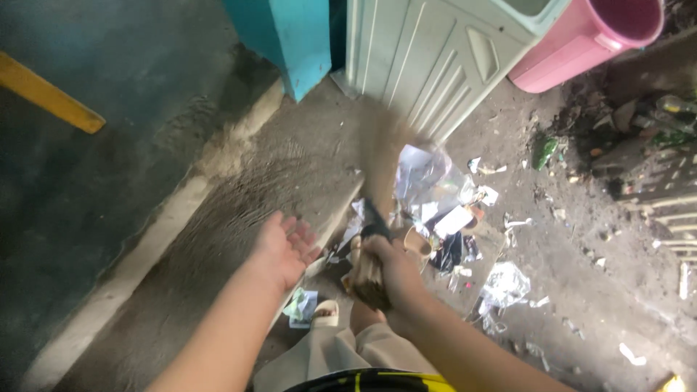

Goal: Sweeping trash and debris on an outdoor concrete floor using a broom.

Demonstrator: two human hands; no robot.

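Gripping a bundled stick broom (372, 239) by its handle end, the right hand (392, 270) has its fingers wrapped tight around the bunch. The bristles fan up toward 12 o'clock and are blurred, so can't make out their tips. The left hand (284, 247) sits at 9 o'clock from the right one, palm up, fingers spread loose, holding nothing and touching nothing.

Litter pile (443, 218) of paper scraps, plastic wrap and a few dark bits lies on the concrete floor (239, 218) just past the broom, around 1 to 2 o'clock from the right hand. More crumpled plastic (504, 284) at 3 o'clock.

Further out at 12 o'clock there's a pale green bin (428, 58) leaning, with a pink bucket (581, 43) at its 3 o'clock and a teal post (290, 36) at its 9 o'clock. Sandal (325, 313) pokes out at 6 o'clock, between the 2 arms.
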